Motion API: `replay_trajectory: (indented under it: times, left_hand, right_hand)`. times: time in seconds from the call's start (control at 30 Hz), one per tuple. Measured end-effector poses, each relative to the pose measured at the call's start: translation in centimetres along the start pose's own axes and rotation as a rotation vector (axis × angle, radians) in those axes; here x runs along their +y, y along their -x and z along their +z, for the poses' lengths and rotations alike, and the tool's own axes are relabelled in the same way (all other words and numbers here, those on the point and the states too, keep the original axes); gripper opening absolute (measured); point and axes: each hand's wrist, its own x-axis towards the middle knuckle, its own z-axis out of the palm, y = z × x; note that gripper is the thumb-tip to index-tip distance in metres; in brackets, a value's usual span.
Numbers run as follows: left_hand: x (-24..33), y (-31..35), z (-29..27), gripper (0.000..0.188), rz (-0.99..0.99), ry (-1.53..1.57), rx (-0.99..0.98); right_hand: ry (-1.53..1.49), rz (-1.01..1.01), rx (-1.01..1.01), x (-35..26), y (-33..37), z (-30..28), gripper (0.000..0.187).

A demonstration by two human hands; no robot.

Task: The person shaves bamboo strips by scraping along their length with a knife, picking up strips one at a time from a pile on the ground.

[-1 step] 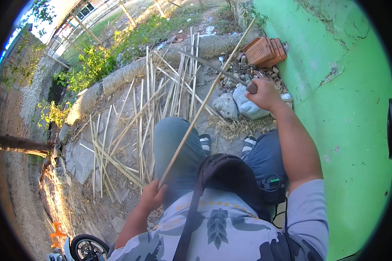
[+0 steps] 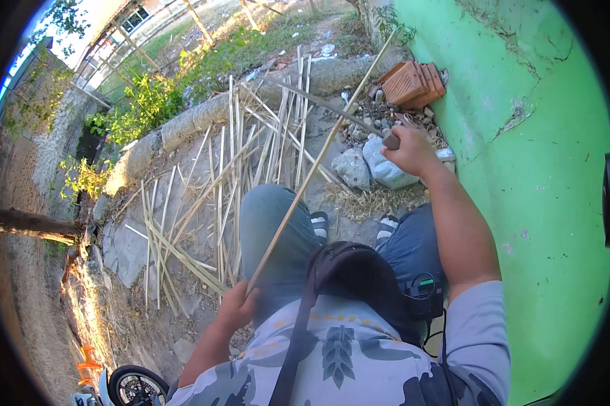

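Observation:
My left hand is closed round the lower end of a long, thin bamboo strip, beside my left thigh. The strip slants up and away to the right, past my knee. In my right hand is the brown handle of a machete, its dark blade pointing to the far left. The blade crosses the strip in its upper half; whether they touch, I cannot tell. Many loose bamboo strips lie criss-crossed on the ground ahead and to the left of my knees.
A green wall rises close on my right. Beyond my feet are pale rocks and stacked orange roof tiles. A low concrete kerb runs behind the strips. A motorbike wheel shows at lower left.

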Motion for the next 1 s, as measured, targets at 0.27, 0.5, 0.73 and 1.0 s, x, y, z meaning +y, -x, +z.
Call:
replay_trajectory:
  times: [0.27, 0.5, 0.73, 1.0]
  left_hand:
    - [12.7, 25.4, 4.1, 0.037, 0.079, 0.012, 0.02]
    - [19.4, 36.5, 5.5, 0.03, 0.198, -0.106, 0.074]
    - [23.7, 39.7, 7.8, 0.025, 0.141, 0.038, 0.228]
    - [20.9, 34.5, 1.1, 0.019, 0.289, -0.156, 0.23]
  right_hand:
    - [-0.008, -0.018, 0.056, -2.2, 21.3, -22.3, 0.029]
    - [-0.021, 0.025, 0.053, -2.6, 30.5, -31.6, 0.03]
    - [-0.016, 0.011, 0.094, -0.4, 32.7, -36.1, 0.03]
    - [-0.023, 0.01, 0.066, -3.9, 26.7, -33.1, 0.028]
